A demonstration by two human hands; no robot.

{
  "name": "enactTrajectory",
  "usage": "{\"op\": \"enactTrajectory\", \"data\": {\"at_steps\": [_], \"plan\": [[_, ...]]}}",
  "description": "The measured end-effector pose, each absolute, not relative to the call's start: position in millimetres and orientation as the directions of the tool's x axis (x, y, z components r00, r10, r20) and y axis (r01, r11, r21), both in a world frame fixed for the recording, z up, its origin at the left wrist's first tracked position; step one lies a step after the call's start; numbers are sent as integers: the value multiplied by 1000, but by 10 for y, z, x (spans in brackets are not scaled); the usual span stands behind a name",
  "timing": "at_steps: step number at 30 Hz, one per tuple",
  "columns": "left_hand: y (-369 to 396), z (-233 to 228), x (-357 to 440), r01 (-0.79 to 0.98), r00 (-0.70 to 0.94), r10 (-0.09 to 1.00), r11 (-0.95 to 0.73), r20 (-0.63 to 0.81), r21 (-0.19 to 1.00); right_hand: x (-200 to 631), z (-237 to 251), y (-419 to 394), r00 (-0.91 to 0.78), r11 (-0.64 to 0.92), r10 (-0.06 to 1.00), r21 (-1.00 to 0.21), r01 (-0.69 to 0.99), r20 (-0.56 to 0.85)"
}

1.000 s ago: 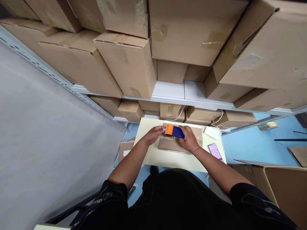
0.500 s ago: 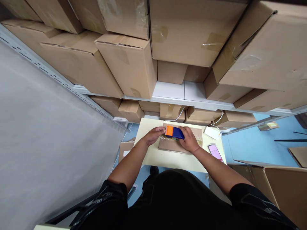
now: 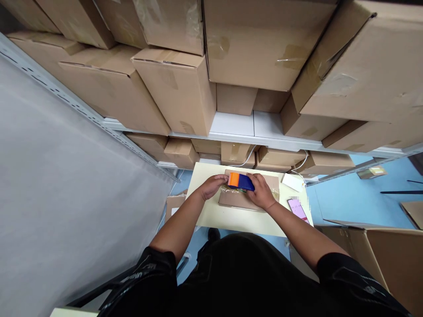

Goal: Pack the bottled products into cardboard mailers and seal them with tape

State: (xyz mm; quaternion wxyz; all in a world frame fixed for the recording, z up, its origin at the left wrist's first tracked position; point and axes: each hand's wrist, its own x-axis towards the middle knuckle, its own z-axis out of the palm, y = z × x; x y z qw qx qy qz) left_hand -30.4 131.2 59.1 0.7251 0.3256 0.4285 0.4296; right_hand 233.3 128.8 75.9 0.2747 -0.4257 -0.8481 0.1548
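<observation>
A dark blue tape dispenser (image 3: 245, 182) with an orange front end is in my right hand (image 3: 261, 193), whose fingers wrap over its blue right end. My left hand (image 3: 211, 186) is at the orange end, with thumb and fingers closed together there; what they pinch, if anything, is too small to make out. Beneath the dispenser lies a flat cardboard box (image 3: 236, 200), with shiny clear tape on its top. The box rests on a pale yellow table (image 3: 211, 215).
Right of the box are a white device (image 3: 292, 182) with a cable and a phone (image 3: 297, 210) with a lit screen. Shelves (image 3: 231, 125) full of cardboard boxes rise beyond the table. A large open carton (image 3: 393, 255) stands at the right, a grey wall (image 3: 66, 176) at the left.
The view has shifted very slightly. Both hands and the tape dispenser keep nearly the same place over the box.
</observation>
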Motion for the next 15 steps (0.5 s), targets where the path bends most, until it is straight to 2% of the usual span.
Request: {"op": "enactTrajectory", "data": {"at_steps": [6, 15], "plan": [[1334, 628, -292, -429, 251, 884, 466, -393, 774, 2333, 799, 1296, -495, 597, 802, -474, 648, 334], [1368, 735, -310, -146, 180, 903, 416, -389, 898, 2292, 873, 1256, -500, 590, 807, -427, 685, 314]]}}
